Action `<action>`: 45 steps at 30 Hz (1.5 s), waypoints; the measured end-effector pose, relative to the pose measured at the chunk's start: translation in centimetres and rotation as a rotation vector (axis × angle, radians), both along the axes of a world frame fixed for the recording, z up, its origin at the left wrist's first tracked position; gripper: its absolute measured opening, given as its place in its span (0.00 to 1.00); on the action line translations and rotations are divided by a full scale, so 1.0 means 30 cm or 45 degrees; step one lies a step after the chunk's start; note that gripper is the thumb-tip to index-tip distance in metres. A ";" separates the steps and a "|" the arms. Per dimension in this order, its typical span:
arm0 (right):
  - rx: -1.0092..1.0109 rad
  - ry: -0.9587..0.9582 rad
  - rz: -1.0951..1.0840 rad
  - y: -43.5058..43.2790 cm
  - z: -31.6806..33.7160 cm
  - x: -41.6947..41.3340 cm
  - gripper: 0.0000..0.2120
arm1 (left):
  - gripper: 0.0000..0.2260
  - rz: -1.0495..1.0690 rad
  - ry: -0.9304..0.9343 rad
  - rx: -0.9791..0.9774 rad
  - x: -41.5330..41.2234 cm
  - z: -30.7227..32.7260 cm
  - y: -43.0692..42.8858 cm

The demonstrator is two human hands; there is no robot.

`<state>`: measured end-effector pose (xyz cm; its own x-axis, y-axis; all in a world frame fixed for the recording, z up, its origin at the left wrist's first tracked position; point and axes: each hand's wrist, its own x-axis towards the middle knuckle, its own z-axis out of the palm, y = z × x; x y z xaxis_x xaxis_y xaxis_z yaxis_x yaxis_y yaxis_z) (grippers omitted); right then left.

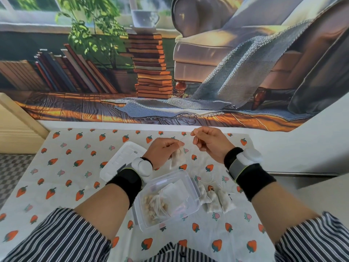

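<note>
White mesh sachet (177, 157), filled, hanging above the table's middle, just beyond the clear plastic tub (191, 179). Left hand (162, 150) pinches its neck. Right hand (209, 142), fingers curled, pinches the thin drawstring (186, 138) up and to the right. Tub holds a bag of pale beans (154, 205) and flat empty sachets (175, 193). Three filled sachets (217, 201) lie just right of the tub, and the lid (120, 159) lies far left of it. Strawberry-print tablecloth (75, 176) underneath.

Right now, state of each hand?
Left hand: closed, gripping a small pouch.
Right hand: closed, pinching what looks like the pouch's thin string.
</note>
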<state>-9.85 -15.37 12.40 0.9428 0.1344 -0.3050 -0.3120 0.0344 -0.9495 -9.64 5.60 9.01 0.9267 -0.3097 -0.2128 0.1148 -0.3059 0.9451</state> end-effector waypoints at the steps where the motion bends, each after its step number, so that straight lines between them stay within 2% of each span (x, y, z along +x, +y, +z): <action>1: -0.149 0.028 -0.010 -0.014 -0.013 0.002 0.08 | 0.11 0.034 0.018 -0.002 -0.002 -0.007 -0.007; 4: -0.743 0.085 0.221 -0.065 -0.074 -0.006 0.18 | 0.10 0.059 0.037 -0.037 -0.016 -0.032 -0.050; 5: -0.853 0.077 0.349 -0.070 -0.087 -0.021 0.21 | 0.10 0.066 0.050 -0.059 -0.023 -0.039 -0.070; 7: -0.883 0.008 0.517 -0.045 -0.111 -0.054 0.26 | 0.12 0.090 0.098 -0.105 -0.034 -0.048 -0.103; 9: -0.966 -0.090 0.516 -0.012 -0.123 -0.090 0.26 | 0.14 0.094 0.110 -0.116 -0.040 -0.066 -0.145; 12: -1.194 -0.346 0.228 0.012 -0.168 -0.119 0.20 | 0.09 0.145 0.156 -0.166 -0.048 -0.084 -0.184; 14: -1.187 -0.412 0.066 -0.007 -0.212 -0.128 0.18 | 0.08 0.161 0.291 -0.292 -0.055 -0.080 -0.216; 16: -1.118 -0.427 0.006 -0.029 -0.252 -0.138 0.10 | 0.09 0.157 0.334 -0.333 -0.062 -0.087 -0.244; 18: -1.088 -0.466 0.000 -0.051 -0.287 -0.152 0.09 | 0.10 0.170 0.308 -0.297 -0.065 -0.116 -0.268; 20: -1.062 -0.460 0.013 -0.075 -0.321 -0.161 0.10 | 0.10 0.166 0.202 -0.134 -0.073 -0.147 -0.287; 24: -1.026 -0.359 0.087 -0.111 -0.361 -0.183 0.12 | 0.09 0.094 -0.022 0.081 -0.102 -0.203 -0.324; 29: -1.066 -0.015 0.119 -0.194 -0.452 -0.192 0.13 | 0.10 0.091 0.059 0.258 -0.132 -0.261 -0.324; 31: -1.147 0.126 0.167 -0.223 -0.481 -0.187 0.13 | 0.14 0.084 0.060 0.286 -0.143 -0.264 -0.308; 35: -1.316 0.370 0.276 -0.277 -0.569 -0.180 0.12 | 0.12 0.073 0.050 0.305 -0.170 -0.269 -0.252; 38: -1.480 0.565 0.274 -0.352 -0.617 -0.209 0.12 | 0.21 0.085 0.075 0.316 -0.185 -0.283 -0.216; 40: -1.511 0.654 0.249 -0.395 -0.638 -0.232 0.12 | 0.27 0.108 0.086 0.335 -0.184 -0.289 -0.202; 43: -1.446 0.691 0.360 -0.415 -0.650 -0.251 0.14 | 0.25 0.112 0.096 0.343 -0.185 -0.288 -0.204; 45: -1.377 0.679 0.448 -0.406 -0.652 -0.264 0.19 | 0.23 0.093 0.112 0.332 -0.188 -0.289 -0.211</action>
<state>-17.77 -27.55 -7.17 0.6322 -0.2031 -0.7477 -0.4994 -0.8447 -0.1927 -15.27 -0.73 0.33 0.9191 -0.1671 -0.3569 0.2234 -0.5253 0.8211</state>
